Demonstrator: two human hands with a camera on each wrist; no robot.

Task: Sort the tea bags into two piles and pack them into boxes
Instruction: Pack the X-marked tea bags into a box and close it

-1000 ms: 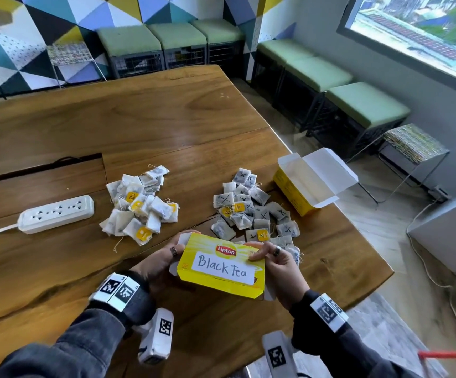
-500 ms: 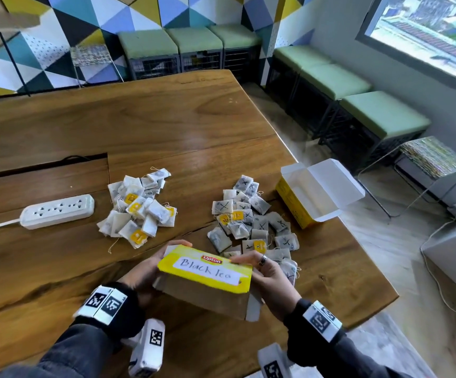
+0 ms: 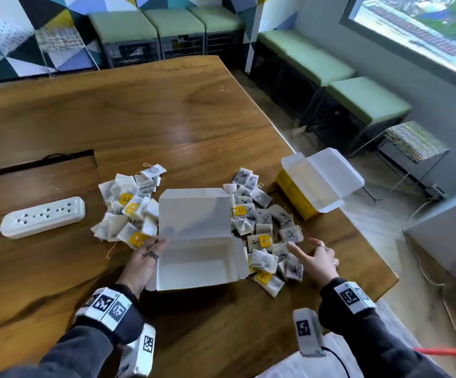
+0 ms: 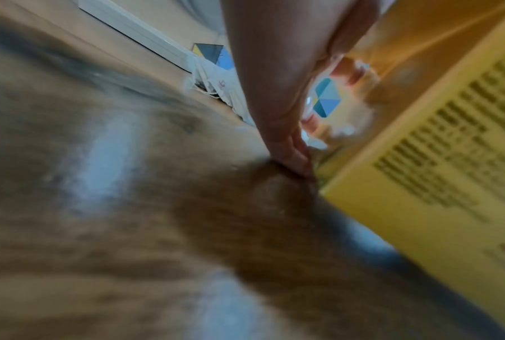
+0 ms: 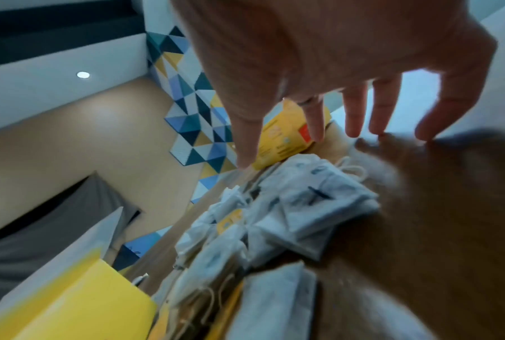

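An open tea box lies on the table in front of me, white inside, lid flipped up. My left hand rests against its left wall with fairly straight fingers; the left wrist view shows the thumb touching the table beside the yellow box side. My right hand hovers open with spread fingers just right of the pile of X-marked tea bags. The unmarked pile lies left of the box. A second open yellow box stands at the right edge.
A white power strip lies at the left, by a cable slot in the wooden table. The table's right edge runs close behind the second box. Green stools and a small side table stand beyond it.
The closed "Black Tea" box held in both hands now lies on the table with its lid open. My right hand let go and moved right, over the X-marked pile.
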